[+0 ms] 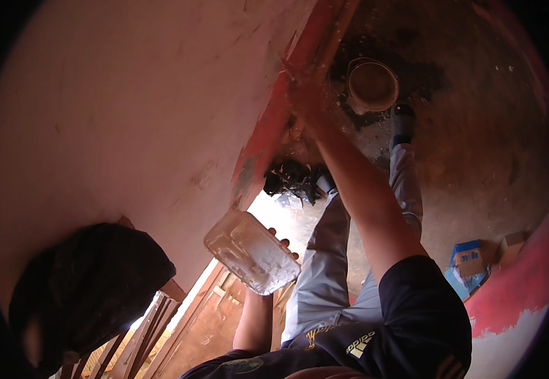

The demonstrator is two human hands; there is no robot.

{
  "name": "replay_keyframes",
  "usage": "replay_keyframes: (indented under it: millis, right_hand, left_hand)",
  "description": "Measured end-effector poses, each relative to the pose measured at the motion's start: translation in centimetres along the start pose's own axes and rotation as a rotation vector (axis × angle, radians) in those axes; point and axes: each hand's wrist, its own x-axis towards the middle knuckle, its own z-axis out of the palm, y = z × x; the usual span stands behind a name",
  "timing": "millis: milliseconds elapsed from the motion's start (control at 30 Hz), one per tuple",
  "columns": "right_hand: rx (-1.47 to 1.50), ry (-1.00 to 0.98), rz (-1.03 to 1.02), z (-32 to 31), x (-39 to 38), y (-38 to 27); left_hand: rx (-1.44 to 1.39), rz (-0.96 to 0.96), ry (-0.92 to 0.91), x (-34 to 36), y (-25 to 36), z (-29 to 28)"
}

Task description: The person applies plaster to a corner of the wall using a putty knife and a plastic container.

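My left hand [281, 241] holds a shallow, clear plastic container [252, 252] from beneath, its fingertips curled over the right rim. White paste or powder smears the inside of the container. Up ahead, my right arm stretches to the red-painted band along the edge of the pinkish wall [129, 126]. There my right hand [305, 98] looks closed, blurred and in shadow. A thin dark shape juts from it toward the wall, too unclear to name.
A round bucket [373, 85] stands on the stained floor ahead, near my shoe [403, 120]. Black plastic [293, 180] lies by the wall's foot. A dark rounded object [91, 290] and wooden slats [145, 338] are at lower left. A blue box [467, 258] sits at right.
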Motion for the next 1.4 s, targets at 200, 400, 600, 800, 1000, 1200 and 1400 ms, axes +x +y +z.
replay_keyframes:
  millis: [200,400,600,800,1000,1200,1400]
  right_hand:
    - [0.106,-0.603,0.261,2.4,-10.0,-1.2]
    - [0.289,-0.056,0.258,-1.4,-0.1,3.0]
    - [0.058,-0.192,0.108,5.4,-9.0,-0.6]
    - [0.247,-0.368,0.429,-1.2,-7.0,-1.4]
    - [0.449,0.132,0.299,1.1,6.4,9.8]
    - [-0.05,-0.226,0.171,4.3,-9.1,0.8]
    - [0.149,-0.012,0.327,-1.1,-2.7,8.4]
  left_hand:
    - [0.093,0.041,0.091,-0.9,0.8,0.0]
    - [0.183,0.088,0.127,-0.5,0.2,-0.2]
    - [0.207,0.097,0.106,-0.8,0.8,-0.9]
    - [0.205,0.038,0.156,-1.2,0.8,1.0]
    - [0.197,-0.033,0.042,0.3,0.4,-0.1]
    - [0.23,0.046,0.105,-0.9,0.7,0.1]
    - [0.204,-0.041,0.088,2.1,-0.3,2.8]
